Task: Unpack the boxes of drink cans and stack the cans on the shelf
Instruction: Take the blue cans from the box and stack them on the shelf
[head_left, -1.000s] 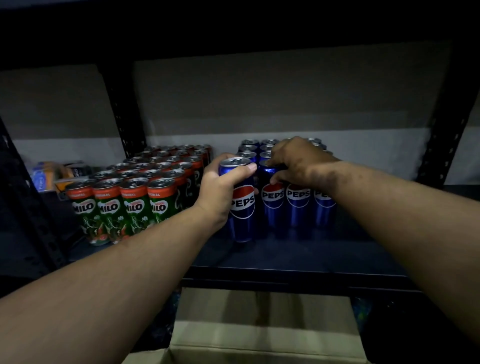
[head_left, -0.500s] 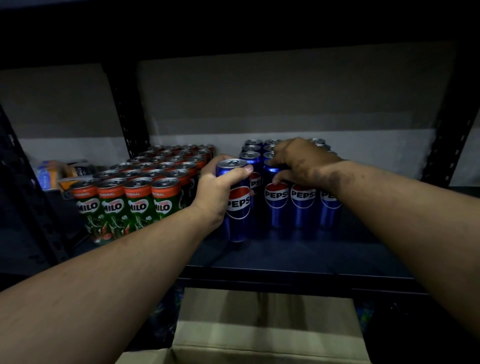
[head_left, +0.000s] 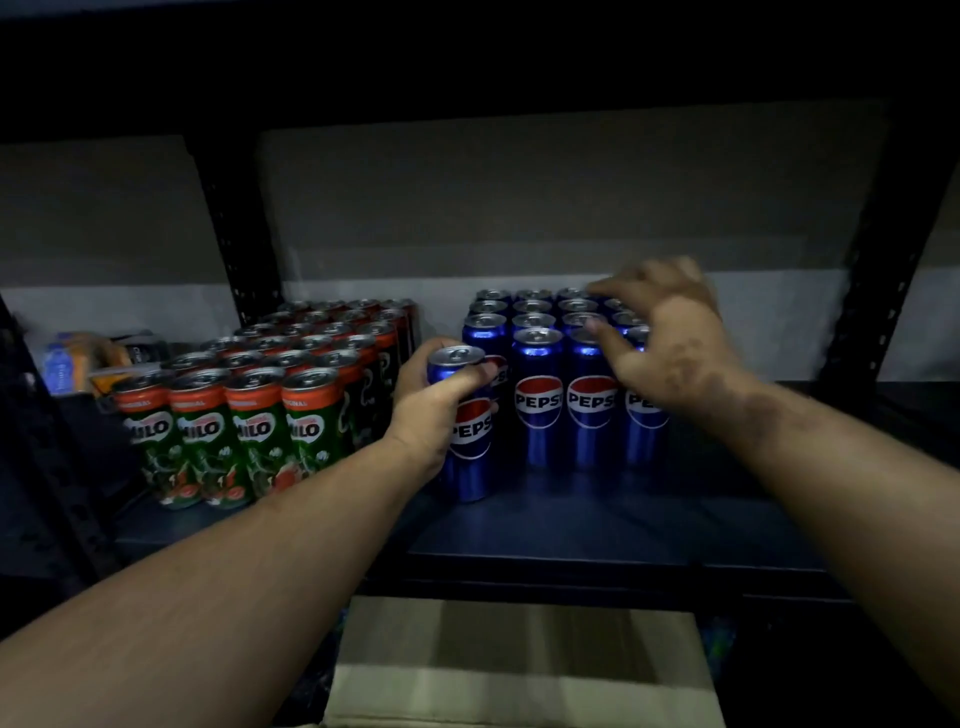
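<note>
My left hand (head_left: 428, 410) grips a blue Pepsi can (head_left: 467, 441) near its top; the can stands on the dark shelf (head_left: 571, 525) at the front left of a block of several Pepsi cans (head_left: 540, 395). My right hand (head_left: 670, 332) hovers over the right side of that block with its fingers spread and holds nothing. It hides the front right cans in part.
A block of green Milo cans (head_left: 249, 415) fills the shelf's left half. Black uprights (head_left: 218, 228) stand behind it and at the right (head_left: 878, 291). Small packets (head_left: 78, 358) lie far left. An open cardboard box (head_left: 519, 665) sits below the shelf edge.
My right hand has lifted off the front Pepsi cans, moved right and spread its fingers. My left hand still grips its can, now a little left of the block.
</note>
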